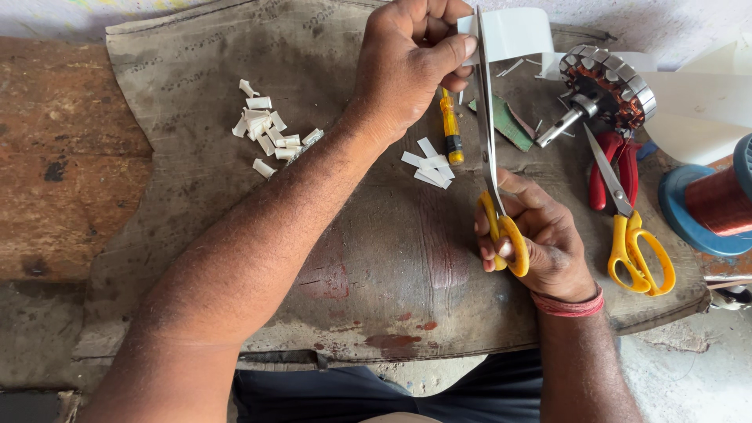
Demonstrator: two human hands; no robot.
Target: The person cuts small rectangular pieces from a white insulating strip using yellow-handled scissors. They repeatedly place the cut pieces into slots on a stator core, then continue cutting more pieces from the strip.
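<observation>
1. Head view looks down on a counter (70,157) of worn reddish wood, covered over most of its width by a stained grey mat (376,266).
2. The left hand (411,66) is raised over the far part of the mat, its fingers (450,51) pinched shut on the edge of a white sheet (513,33), thumb on the near face.
3. The right hand (536,243) sits nearer the body, its fingers curled through the yellow loops of a pair of scissors (492,168); a red band circles that wrist.
4. The scissor blades point away from the person and meet the white sheet at its left edge, just beside the left thumb; whether the blades are parted I cannot tell, since they show edge-on as one thin line.
5. A small pile of cut white strips (429,163) lies on the mat between the two hands, and a larger scatter of curled white pieces (266,129) lies well to the left, beyond the left forearm.
6. A yellow-handled screwdriver (450,129) lies just below the left hand, near a green scrap (509,125).
7. To the right rest a wound motor stator (611,82) with its shaft, red-handled pliers (615,164), and a second pair of yellow scissors (634,235) laid across them.
8. A spool of copper wire (717,200) on a blue reel stands at the right edge.
</observation>
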